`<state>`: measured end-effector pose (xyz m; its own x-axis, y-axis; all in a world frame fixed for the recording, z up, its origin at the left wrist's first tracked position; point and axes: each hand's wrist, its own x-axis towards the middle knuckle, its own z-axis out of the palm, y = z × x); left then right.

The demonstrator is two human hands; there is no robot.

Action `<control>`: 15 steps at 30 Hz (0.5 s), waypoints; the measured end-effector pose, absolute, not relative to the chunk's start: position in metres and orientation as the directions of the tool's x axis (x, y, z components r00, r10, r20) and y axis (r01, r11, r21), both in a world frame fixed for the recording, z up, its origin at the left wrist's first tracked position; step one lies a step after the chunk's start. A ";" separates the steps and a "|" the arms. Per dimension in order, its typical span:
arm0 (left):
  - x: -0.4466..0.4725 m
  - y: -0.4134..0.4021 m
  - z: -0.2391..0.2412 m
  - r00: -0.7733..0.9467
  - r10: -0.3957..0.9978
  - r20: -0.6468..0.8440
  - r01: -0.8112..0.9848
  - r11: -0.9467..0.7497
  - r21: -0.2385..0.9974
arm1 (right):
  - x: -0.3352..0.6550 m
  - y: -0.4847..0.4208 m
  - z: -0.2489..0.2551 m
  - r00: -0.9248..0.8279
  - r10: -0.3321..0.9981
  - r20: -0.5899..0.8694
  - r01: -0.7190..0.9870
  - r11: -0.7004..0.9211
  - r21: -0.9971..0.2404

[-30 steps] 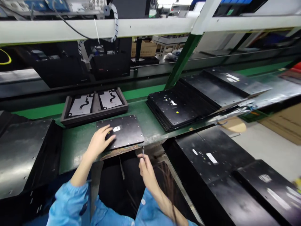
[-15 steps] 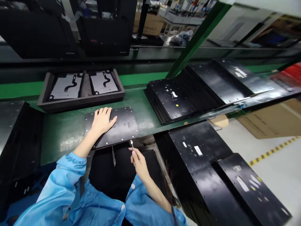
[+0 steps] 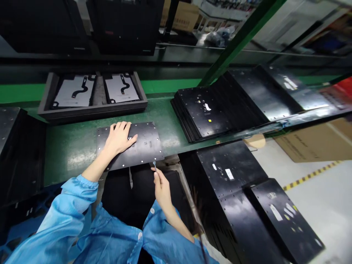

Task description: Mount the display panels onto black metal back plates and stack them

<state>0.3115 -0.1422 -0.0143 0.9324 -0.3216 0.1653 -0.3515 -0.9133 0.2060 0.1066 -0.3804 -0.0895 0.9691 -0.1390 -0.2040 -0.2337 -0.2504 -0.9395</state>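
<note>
A black metal plate [image 3: 143, 146] with small holes along its edges lies flat on the green belt, close to the near edge. My left hand [image 3: 118, 138] rests on the plate's left half, fingers stretched flat, partly covering a small white label. My right hand [image 3: 161, 187] is below the plate's near right corner, its fingers pinched round a thin tool [image 3: 154, 166] whose pale tip points at that corner. Both arms wear blue sleeves.
A dark tray [image 3: 90, 110] with two grey sheets sits behind the plate. A stack of black plates [image 3: 202, 115] lies to the right, with longer black panels [image 3: 255, 95] beyond. More black panels [image 3: 236, 176] lean below the belt at right, and black panels [image 3: 16, 146] at left.
The view has tilted down and closer. My left hand moved from the plate's left edge to lie flat on it. My right hand brought the thin tool up toward the plate's near right corner.
</note>
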 end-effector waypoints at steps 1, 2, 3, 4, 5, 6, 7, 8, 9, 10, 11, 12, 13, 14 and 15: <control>0.310 -0.142 -0.015 0.932 -0.322 0.167 -0.353 -0.909 0.219 | 0.110 -0.390 -0.082 0.977 -0.110 -0.181 -0.208 -0.330 -0.921; 0.307 -0.143 -0.015 0.930 -0.327 0.169 -0.360 -0.904 0.230 | 0.113 -0.399 -0.072 0.982 -0.076 -0.171 -0.187 -0.424 -0.886; 0.303 -0.143 -0.015 0.923 -0.347 0.168 -0.380 -0.894 0.237 | 0.117 -0.408 -0.061 0.983 -0.042 -0.179 -0.174 -0.529 -0.830; 0.297 -0.144 -0.016 0.908 -0.385 0.164 -0.416 -0.878 0.238 | 0.122 -0.417 -0.049 0.979 -0.015 -0.205 -0.167 -0.641 -0.749; 0.290 -0.144 -0.017 0.885 -0.439 0.155 -0.465 -0.854 0.235 | 0.126 -0.423 -0.037 0.971 0.006 -0.237 -0.154 -0.745 -0.649; 0.282 -0.145 -0.017 0.854 -0.500 0.141 -0.520 -0.823 0.227 | 0.131 -0.428 -0.024 0.964 0.025 -0.264 -0.126 -0.832 -0.539; 0.273 -0.146 -0.018 0.819 -0.561 0.122 -0.574 -0.789 0.219 | 0.135 -0.431 -0.012 0.958 0.047 -0.283 -0.084 -0.897 -0.434; 0.264 -0.147 -0.018 0.785 -0.611 0.101 -0.617 -0.758 0.210 | 0.139 -0.432 -0.001 0.952 0.075 -0.295 -0.032 -0.939 -0.341; 0.256 -0.148 -0.019 0.758 -0.648 0.080 -0.649 -0.734 0.200 | 0.143 -0.432 0.008 0.947 0.106 -0.305 0.023 -0.965 -0.262; 0.250 -0.149 -0.019 0.740 -0.669 0.064 -0.668 -0.720 0.189 | 0.147 -0.432 0.015 0.939 0.133 -0.317 0.074 -0.978 -0.194; 0.244 -0.150 -0.020 0.727 -0.685 0.053 -0.681 -0.709 0.182 | 0.150 -0.431 0.021 0.931 0.151 -0.333 0.112 -0.985 -0.135; 0.239 -0.150 -0.021 0.715 -0.697 0.050 -0.693 -0.698 0.182 | 0.153 -0.431 0.025 0.923 0.160 -0.351 0.138 -0.987 -0.085; 0.236 -0.151 -0.022 0.706 -0.706 0.056 -0.702 -0.686 0.190 | 0.156 -0.430 0.028 0.916 0.164 -0.366 0.158 -0.986 -0.047; 0.233 -0.152 -0.023 0.698 -0.713 0.072 -0.710 -0.675 0.202 | 0.158 -0.430 0.030 0.910 0.167 -0.379 0.173 -0.985 -0.019; 0.230 -0.153 -0.023 0.690 -0.718 0.094 -0.718 -0.663 0.212 | 0.161 -0.429 0.031 0.906 0.171 -0.387 0.184 -0.983 -0.002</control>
<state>0.2302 -0.1530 -0.0228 0.6900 -0.7176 0.0943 -0.7182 -0.6627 0.2120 0.1606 -0.4294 0.0315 0.9061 0.1706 -0.3871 0.1842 -0.9829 -0.0020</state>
